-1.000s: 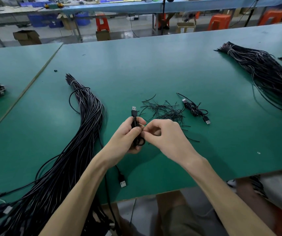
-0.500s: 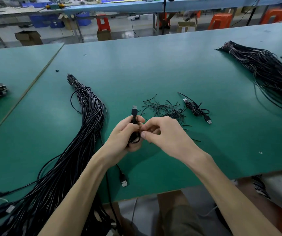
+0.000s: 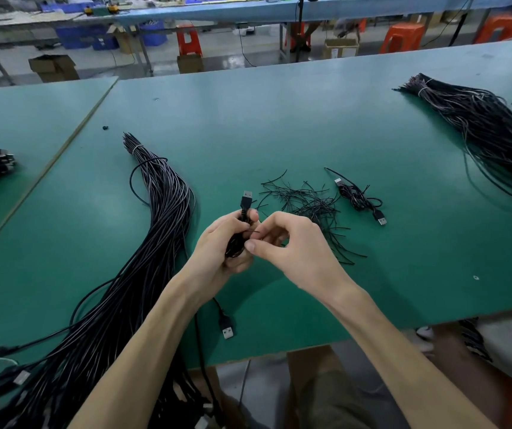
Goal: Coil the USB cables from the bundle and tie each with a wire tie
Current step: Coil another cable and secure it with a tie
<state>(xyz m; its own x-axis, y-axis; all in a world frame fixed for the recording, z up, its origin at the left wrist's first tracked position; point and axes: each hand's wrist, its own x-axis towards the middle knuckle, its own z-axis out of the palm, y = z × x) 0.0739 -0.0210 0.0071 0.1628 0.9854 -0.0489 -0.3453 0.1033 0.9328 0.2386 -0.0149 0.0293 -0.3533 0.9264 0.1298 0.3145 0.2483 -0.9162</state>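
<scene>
So, table (image 3: 279,119): lying green under everything.
Bundle (image 3: 155,243): sprawling along the left side (banded near its far end).
Left hand (image 3: 217,246): gripping the coiled cable (image 3: 234,246) over the table, plug pointing away.
Right hand (image 3: 298,252): pinching the wire tie (image 3: 250,232) against that coil.
Loose ties (image 3: 307,205): lying just beyond the hands.

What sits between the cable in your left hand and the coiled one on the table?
A loose pile of wire ties, seen in the head view.
</scene>
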